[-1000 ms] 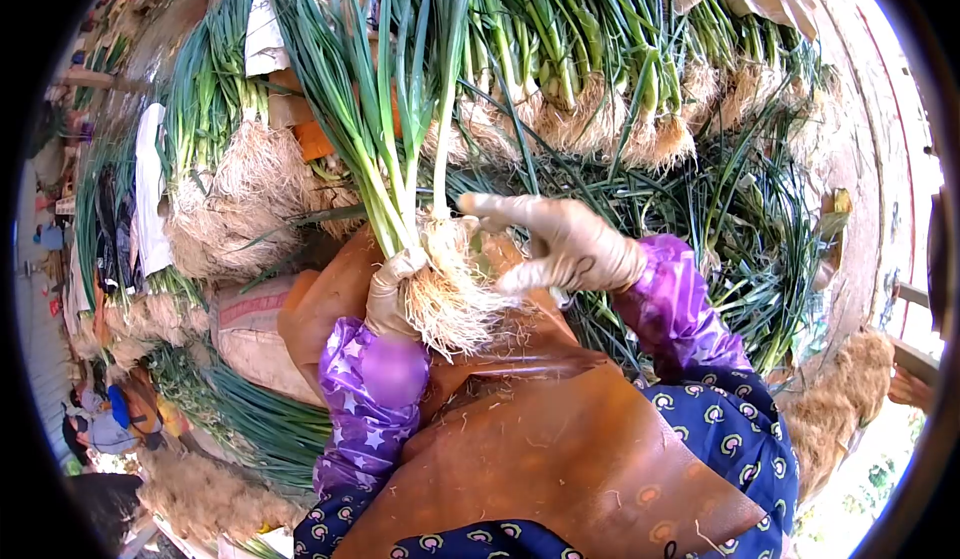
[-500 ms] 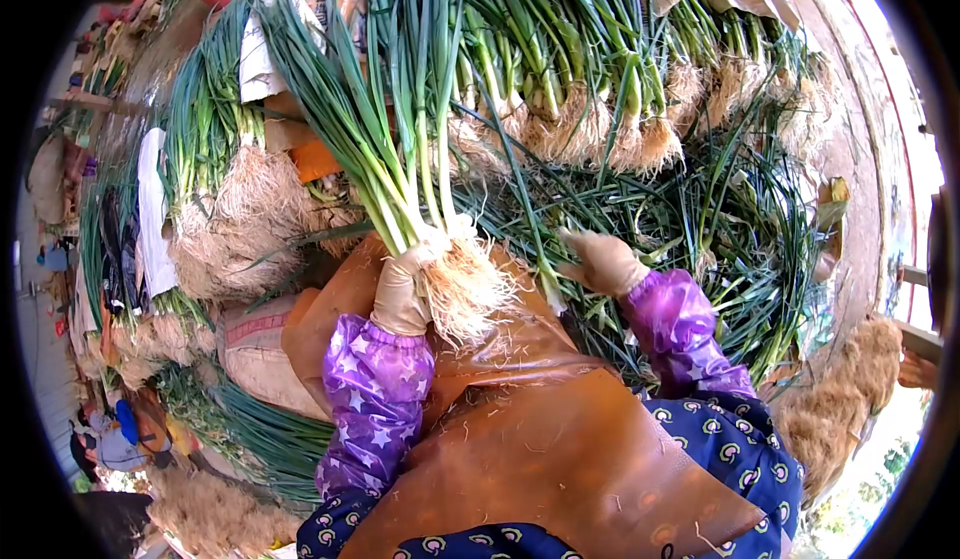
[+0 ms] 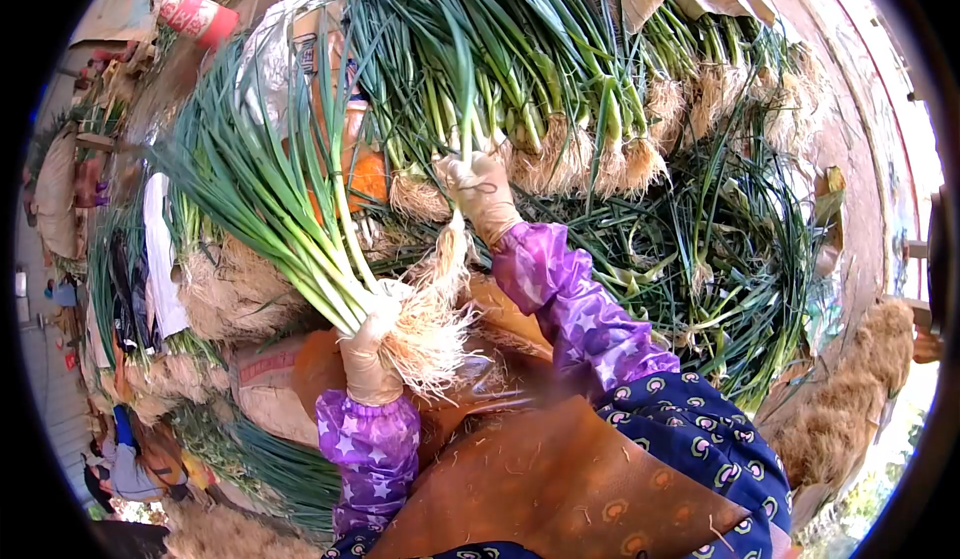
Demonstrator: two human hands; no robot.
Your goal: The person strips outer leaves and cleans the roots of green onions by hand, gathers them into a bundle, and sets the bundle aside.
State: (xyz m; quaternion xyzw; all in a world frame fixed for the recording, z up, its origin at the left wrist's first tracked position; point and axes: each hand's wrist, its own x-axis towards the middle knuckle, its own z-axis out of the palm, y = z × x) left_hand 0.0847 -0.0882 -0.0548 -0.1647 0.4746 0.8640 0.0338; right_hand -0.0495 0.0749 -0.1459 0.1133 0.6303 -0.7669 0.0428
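Observation:
My left hand, in a pale glove, is closed round the lower stalks of a bunch of green onions. The leaves fan out to the upper left, and the tangled pale roots hang to the right of the fist. Just above and to the right, my right hand, gloved too, has its fingers wrapped round a single green onion. Its leaves point upward, while its roots dangle below the hand, close to the bunch's roots. A brown apron covers my lap.
Rows of rooted green onions lie at the back. A heap of loose green leaves spreads at the right. Brown fibrous clumps sit at the far right. An orange object and a sack are at the left.
My right hand has come left and up from the leaf heap and now grips a single green onion. My left hand has shifted left and down, and its bunch leans further left.

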